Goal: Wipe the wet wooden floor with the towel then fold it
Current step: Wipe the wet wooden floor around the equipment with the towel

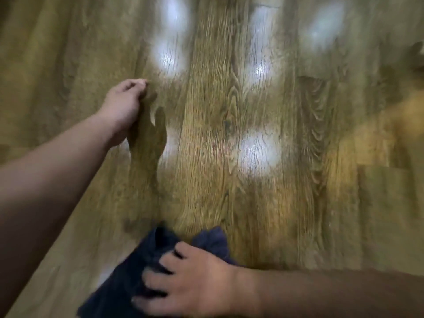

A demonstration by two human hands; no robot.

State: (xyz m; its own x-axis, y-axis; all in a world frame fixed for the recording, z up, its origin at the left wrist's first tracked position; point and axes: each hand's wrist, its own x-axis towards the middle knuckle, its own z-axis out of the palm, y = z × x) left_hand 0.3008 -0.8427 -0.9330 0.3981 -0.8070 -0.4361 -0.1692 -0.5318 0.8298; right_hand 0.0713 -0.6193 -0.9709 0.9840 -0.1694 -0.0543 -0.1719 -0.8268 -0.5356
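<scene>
Right hand (pixel 195 281) presses spread fingers onto a dark towel (pixel 128 278) bunched on the near wooden floor (pixel 229 180) — likely mid-wipe; left hand (pixel 124 104), fingers loosely curled and empty, braces on the boards — probably for balance.

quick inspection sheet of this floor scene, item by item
surface: wooden floor, grained planks, several bright glossy patches of reflected light; wetness cannot be confirmed.
job's things: dark blue towel, bunched on the floor at the near edge, not folded.
clutter: nothing seen.
grippers: right hand presses on the towel with fingers spread; left hand reaches forward and rests on or just above the bare floor, holding nothing, fingers loosely curled.
cables: nothing seen.
surroundings: blurred orange-brown shape at the right edge, too blurred to identify.
</scene>
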